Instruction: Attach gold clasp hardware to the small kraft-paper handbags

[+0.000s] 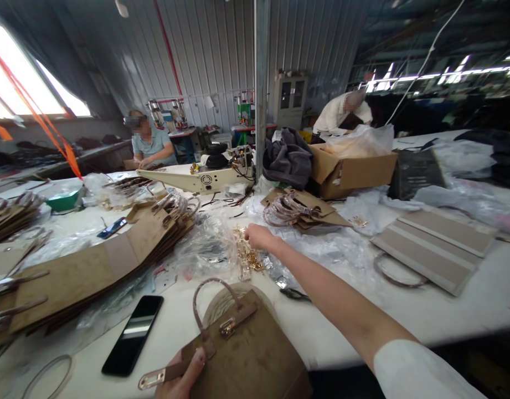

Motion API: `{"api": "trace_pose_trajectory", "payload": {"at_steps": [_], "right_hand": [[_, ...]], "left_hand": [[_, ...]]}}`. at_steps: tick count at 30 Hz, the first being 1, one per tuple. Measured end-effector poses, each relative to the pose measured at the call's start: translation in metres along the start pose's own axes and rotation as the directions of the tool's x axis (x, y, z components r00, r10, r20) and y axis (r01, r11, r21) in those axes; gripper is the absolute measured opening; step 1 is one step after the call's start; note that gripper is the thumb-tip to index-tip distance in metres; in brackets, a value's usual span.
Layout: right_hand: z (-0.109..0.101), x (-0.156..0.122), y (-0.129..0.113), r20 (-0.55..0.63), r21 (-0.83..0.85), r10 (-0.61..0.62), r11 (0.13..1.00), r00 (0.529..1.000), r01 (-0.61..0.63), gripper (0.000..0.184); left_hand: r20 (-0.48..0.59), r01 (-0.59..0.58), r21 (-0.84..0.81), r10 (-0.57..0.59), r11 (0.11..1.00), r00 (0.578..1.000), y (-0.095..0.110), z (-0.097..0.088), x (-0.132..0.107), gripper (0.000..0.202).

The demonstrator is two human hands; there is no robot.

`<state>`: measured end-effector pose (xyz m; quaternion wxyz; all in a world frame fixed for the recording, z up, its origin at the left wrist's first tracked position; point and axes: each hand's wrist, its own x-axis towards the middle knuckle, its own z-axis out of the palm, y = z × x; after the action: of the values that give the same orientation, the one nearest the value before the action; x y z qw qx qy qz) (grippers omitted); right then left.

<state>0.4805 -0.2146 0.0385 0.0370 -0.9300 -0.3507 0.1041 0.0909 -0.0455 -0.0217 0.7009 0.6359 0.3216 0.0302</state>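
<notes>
My left hand (180, 378) grips the near edge of a brown handbag (250, 354) by its strap tab with a gold end, at the bottom centre. The bag has a round handle and a gold clasp (230, 328) on its flap. My right hand (258, 237) is stretched forward over a pile of small gold metal fittings (247, 256) lying on clear plastic, fingers curled down onto them. Whether it has one pinched is hidden.
A black phone (133, 333) lies left of the bag. Stacked brown bag panels (92, 266) fill the left. Scissors (294, 292) rest under my forearm. Grey panels (437, 244), a cardboard box (350, 169) and two seated people sit farther off.
</notes>
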Motion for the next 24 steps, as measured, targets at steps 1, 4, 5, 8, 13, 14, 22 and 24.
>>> {"api": "trace_pose_trajectory", "payload": {"at_steps": [1, 4, 5, 8, 13, 14, 22, 24], "right_hand": [[0.0, -0.001, 0.001, -0.002, 0.005, -0.023, 1.0, 1.0, 0.024, 0.036], [0.0, -0.004, 0.003, 0.019, 0.017, -0.099, 0.995, 0.995, 0.099, 0.047], [0.0, -0.005, 0.003, 0.026, 0.014, -0.107, 0.994, 0.994, 0.107, 0.047], [0.003, -0.007, 0.004, 0.014, -0.008, -0.077, 0.997, 0.997, 0.077, 0.041], [0.008, -0.008, 0.002, 0.018, -0.001, -0.107, 0.994, 0.994, 0.107, 0.037], [0.009, -0.008, 0.001, 0.028, 0.0, -0.117, 0.993, 0.993, 0.117, 0.035], [0.004, -0.014, -0.001, -0.024, -0.039, -0.023, 0.999, 0.999, 0.022, 0.033], [0.002, -0.016, 0.001, -0.022, -0.031, -0.029, 0.999, 0.999, 0.028, 0.034]], "left_hand": [[0.005, 0.009, -0.011, -0.009, 1.0, 1.0, 0.001, 0.001, 0.0, 0.07], [0.02, 0.025, -0.025, -0.024, 0.999, 1.0, 0.005, 0.004, -0.001, 0.076], [0.02, 0.024, -0.027, -0.023, 0.999, 1.0, 0.006, 0.004, -0.002, 0.077], [0.007, 0.019, -0.032, -0.018, 0.999, 1.0, 0.008, 0.006, -0.004, 0.075], [-0.014, 0.045, -0.063, -0.046, 0.997, 0.999, 0.009, 0.007, -0.005, 0.071], [-0.018, 0.049, -0.069, -0.051, 0.996, 0.999, 0.009, 0.007, -0.005, 0.071], [0.002, 0.055, -0.111, -0.055, 0.992, 0.998, 0.009, 0.009, -0.007, 0.075], [0.011, 0.062, -0.128, -0.061, 0.99, 0.998, 0.011, 0.01, -0.008, 0.075]]}}
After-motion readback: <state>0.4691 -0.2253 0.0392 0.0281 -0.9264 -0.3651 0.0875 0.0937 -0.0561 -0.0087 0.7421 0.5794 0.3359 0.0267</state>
